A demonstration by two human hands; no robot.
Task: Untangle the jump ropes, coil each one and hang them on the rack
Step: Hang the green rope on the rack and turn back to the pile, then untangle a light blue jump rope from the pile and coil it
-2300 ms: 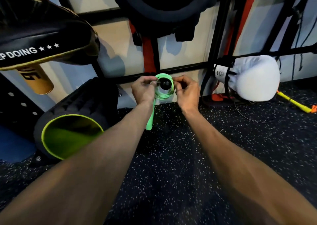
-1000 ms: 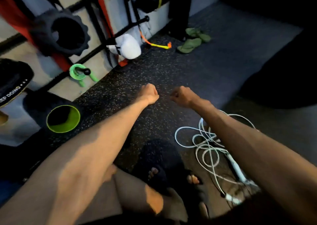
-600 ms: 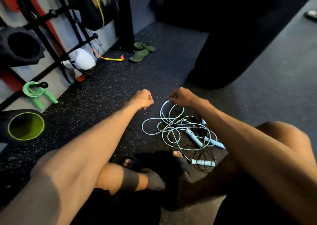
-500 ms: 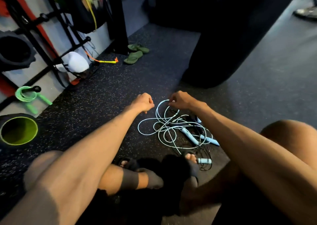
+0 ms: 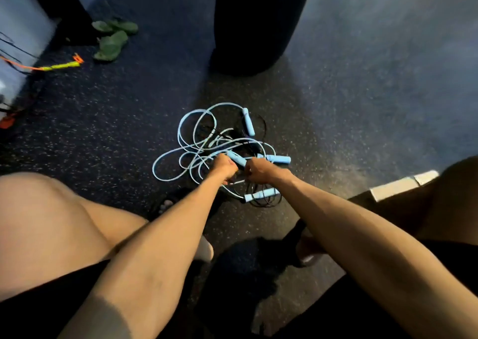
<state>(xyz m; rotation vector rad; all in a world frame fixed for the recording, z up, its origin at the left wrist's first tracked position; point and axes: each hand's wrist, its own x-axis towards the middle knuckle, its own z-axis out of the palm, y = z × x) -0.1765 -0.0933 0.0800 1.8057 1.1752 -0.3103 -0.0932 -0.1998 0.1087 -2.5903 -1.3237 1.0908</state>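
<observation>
Several light blue jump ropes (image 5: 181, 142) lie tangled on the speckled black floor, and a thin black rope (image 5: 262, 126) is knotted in with them. Blue handles show at the far side (image 5: 248, 121), the right (image 5: 278, 159) and the near side (image 5: 261, 194). My left hand (image 5: 224, 167) and my right hand (image 5: 260, 171) hover close together at the near side of the tangle, both with curled fingers. One blue handle (image 5: 237, 159) shows just beyond the knuckles. No rope is plainly held in either hand. The rack is out of view.
A black punching bag (image 5: 253, 23) stands just beyond the tangle. Green flip-flops (image 5: 111, 43) and a yellow-and-orange cord (image 5: 59, 66) lie at the far left by the wall. My bare knees flank the ropes, and a white strip (image 5: 403, 187) lies at the right.
My view has swung from the rack, where the green coiled rope hangs, down to the floor. Both fists have come down onto the near side of the blue tangle.
</observation>
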